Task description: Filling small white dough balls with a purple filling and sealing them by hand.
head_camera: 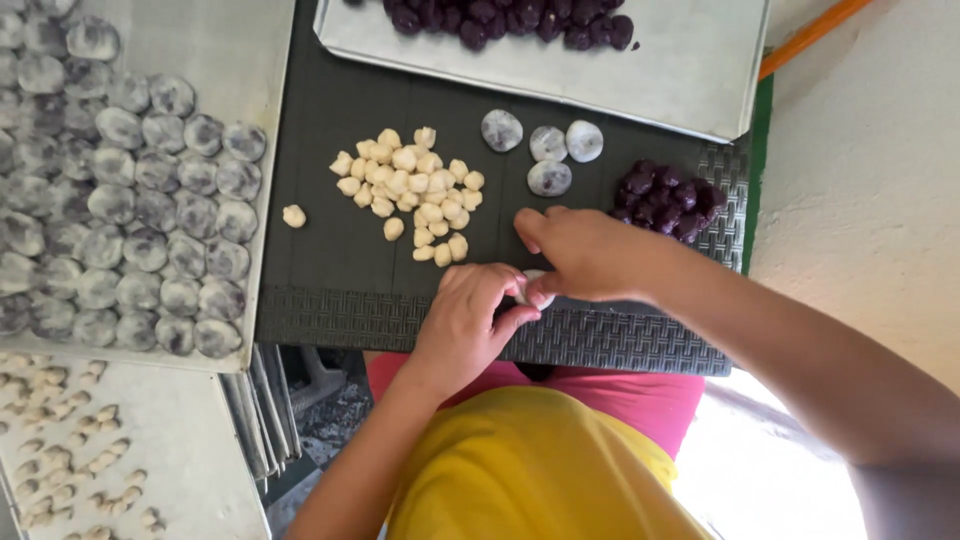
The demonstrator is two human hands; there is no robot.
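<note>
At the mat's [330, 310] near edge, the left hand [465, 320] and right hand [590, 255] close together around a pale dough piece [535, 290], mostly hidden by fingers; its shape and long axis cannot be told. Dough bits [410, 190] lie mid-mat, purple balls [665, 195] near its right edge.

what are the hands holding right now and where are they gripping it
A small pale dough piece, pinched at its edges between fingers of the left hand and right hand.
</note>
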